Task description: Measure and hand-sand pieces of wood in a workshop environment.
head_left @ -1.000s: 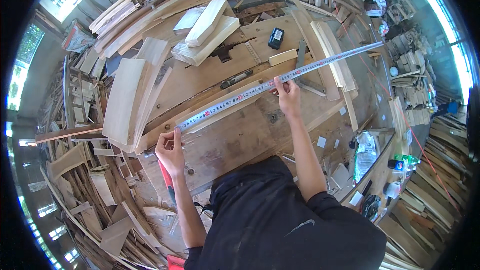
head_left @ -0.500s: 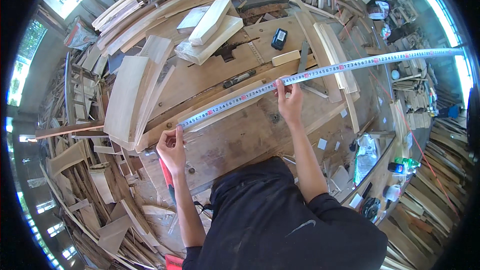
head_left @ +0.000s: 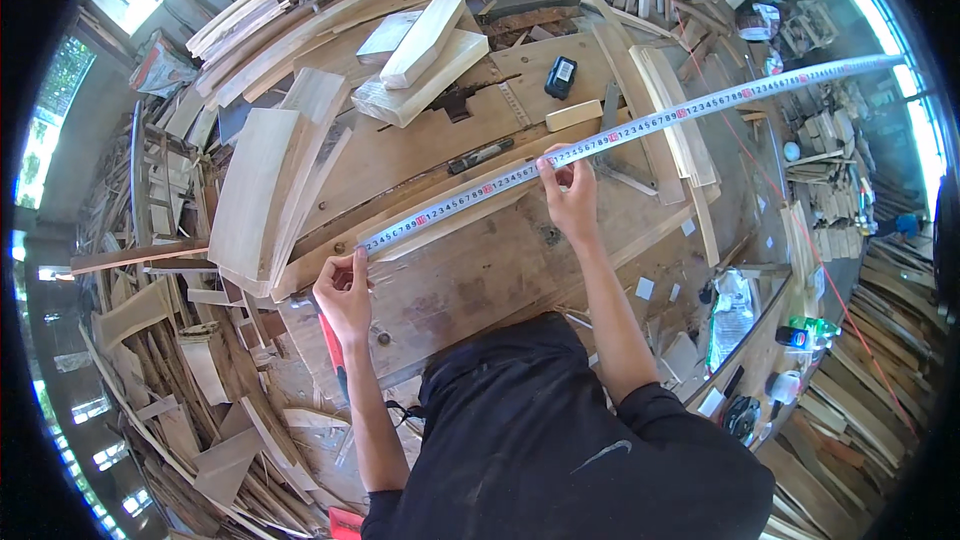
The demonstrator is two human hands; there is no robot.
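Note:
A white tape measure blade [head_left: 460, 202] stretches from my left hand across the workbench [head_left: 480, 270] and off past its right side, its free part rising to the far right. My left hand [head_left: 343, 295] pinches the near-left end of the blade between thumb and fingers, at the end of a long wooden strip [head_left: 310, 270]. Farther along, my right hand [head_left: 570, 202] grips the blade's lower edge near the middle of the bench. Beneath the blade lies the strip, partly covered by it. A red-handled tool [head_left: 332, 345] is partly hidden by my left forearm.
Stacked pale wood blocks [head_left: 425, 75] and a dark device with a white label [head_left: 560, 77] lie on the far side. A metal square [head_left: 628, 178], a small wood block [head_left: 573, 116] and a dark slim tool [head_left: 480, 157] are near the blade. Thin boards [head_left: 255, 190] stand left.
The blade's far right part has swung away from me and upward in view. My right hand has shifted slightly left, still on the blade. My left hand has stayed in place.

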